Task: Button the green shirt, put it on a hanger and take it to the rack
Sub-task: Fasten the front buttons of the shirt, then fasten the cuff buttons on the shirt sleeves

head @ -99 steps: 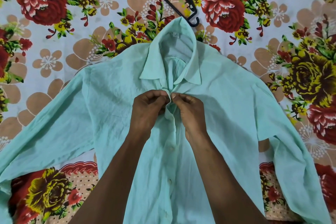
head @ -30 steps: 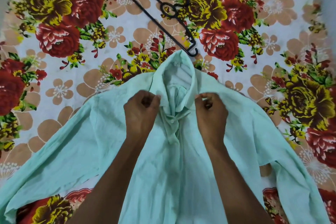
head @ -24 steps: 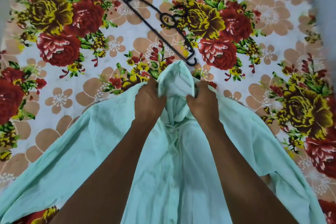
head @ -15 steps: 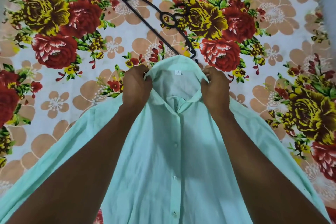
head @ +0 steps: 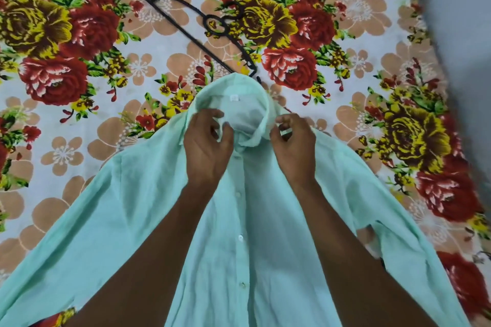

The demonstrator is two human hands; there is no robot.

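Basically: bed covered by a floral bedsheet point(head: 79, 141), white ground with big red, yellow and tan flowers. Grey wall or floor strip point(head: 462, 34) along the right edge, blurred, can't tell which.

Pale mint-green button-front shirt point(head: 132, 220) lies face up on the sheet, sleeves spread out to both sides, collar point(head: 233, 87) pointing away from the person. Placket shut, white buttons point(head: 240, 238) visible down the centre. Small white label inside the collar.

Thin black plastic hanger point(head: 186, 32) lies flat on the sheet beyond the collar, diagonal; its lower end is just beside or under the collar edge, can't tell.

Left hand point(head: 207, 148) at the collar's left side, fingers loosely curled, part open, touching the fabric. Right hand point(head: 293, 146) at the collar's right side, fingers curled at the collar fold; firm grip or not, can't tell.
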